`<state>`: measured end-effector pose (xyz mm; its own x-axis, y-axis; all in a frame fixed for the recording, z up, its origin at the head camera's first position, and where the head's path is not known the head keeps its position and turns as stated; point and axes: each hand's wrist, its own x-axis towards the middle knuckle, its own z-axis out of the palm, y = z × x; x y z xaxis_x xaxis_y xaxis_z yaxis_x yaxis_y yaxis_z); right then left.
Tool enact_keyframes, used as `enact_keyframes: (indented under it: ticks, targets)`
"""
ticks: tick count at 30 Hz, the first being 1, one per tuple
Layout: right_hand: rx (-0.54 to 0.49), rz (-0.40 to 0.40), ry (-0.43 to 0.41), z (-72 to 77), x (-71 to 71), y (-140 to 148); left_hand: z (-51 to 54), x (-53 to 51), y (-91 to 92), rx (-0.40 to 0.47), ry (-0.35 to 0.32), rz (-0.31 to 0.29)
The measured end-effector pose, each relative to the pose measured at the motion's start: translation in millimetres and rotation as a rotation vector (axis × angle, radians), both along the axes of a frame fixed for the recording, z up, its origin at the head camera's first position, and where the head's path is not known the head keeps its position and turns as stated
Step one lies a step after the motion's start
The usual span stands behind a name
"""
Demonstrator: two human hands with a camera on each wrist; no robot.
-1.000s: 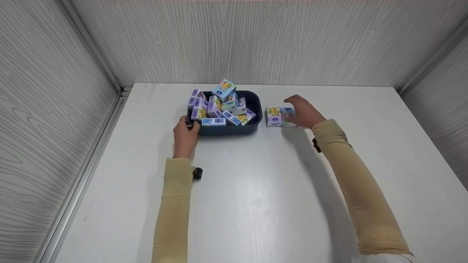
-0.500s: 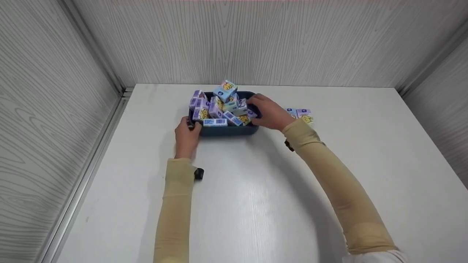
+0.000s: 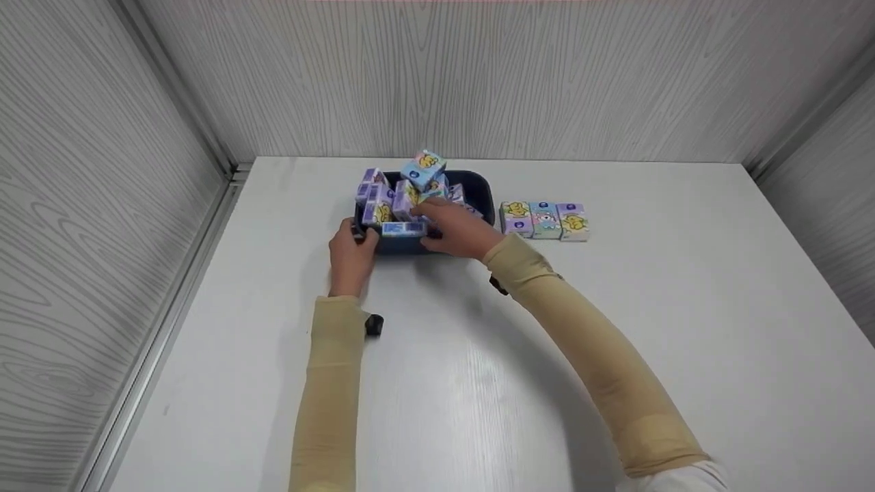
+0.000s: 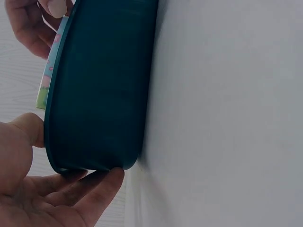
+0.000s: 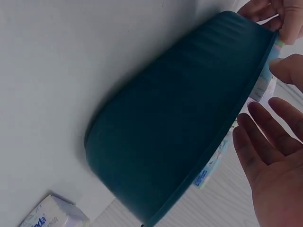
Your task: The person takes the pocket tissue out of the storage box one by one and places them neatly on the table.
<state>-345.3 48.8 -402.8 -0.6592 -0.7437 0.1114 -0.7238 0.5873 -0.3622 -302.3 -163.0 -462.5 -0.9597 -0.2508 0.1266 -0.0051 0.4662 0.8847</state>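
Note:
A dark teal plastic bin (image 3: 403,247) stands near the table's back edge, heaped with small printed tissue packs (image 3: 424,169). My left hand (image 3: 352,258) grips its front left corner; in the left wrist view the thumb lies at the rim and the fingers press the outer wall. My right hand (image 3: 463,231) reaches over the bin's front rim, its fingers among the packs. The right wrist view shows those fingers (image 5: 262,146) apart and loosely extended, with no pack between them. Part of the heap is hidden behind this hand.
Three tissue packs (image 3: 545,220) lie side by side in a row right of the bin. The white table (image 3: 424,383) is bounded by a wood-grain back panel (image 3: 478,82) and side panels.
My right hand has moved left from the row of packs, across the bin's right end, to the middle of the heap. The row is now fully visible. My left hand keeps its hold.

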Motion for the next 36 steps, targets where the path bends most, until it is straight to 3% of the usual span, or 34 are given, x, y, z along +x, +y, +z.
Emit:
enact_keyframes:
  ticks: [15, 26, 36]
  targets:
    - [0.06, -0.022, -0.055, -5.7, 4.6, -14, 1.6, -1.2, 0.9, -0.005, -0.027, 0.009]
    - [0.021, -0.029, 0.001, -6.8, 3.5, -8, 1.4, -0.3, 1.4, -0.011, 0.0, -0.006]
    - [-0.095, -0.03, 0.089, 2.4, 5.1, 3, 2.7, -1.6, -0.3, -0.026, -0.049, 0.004]
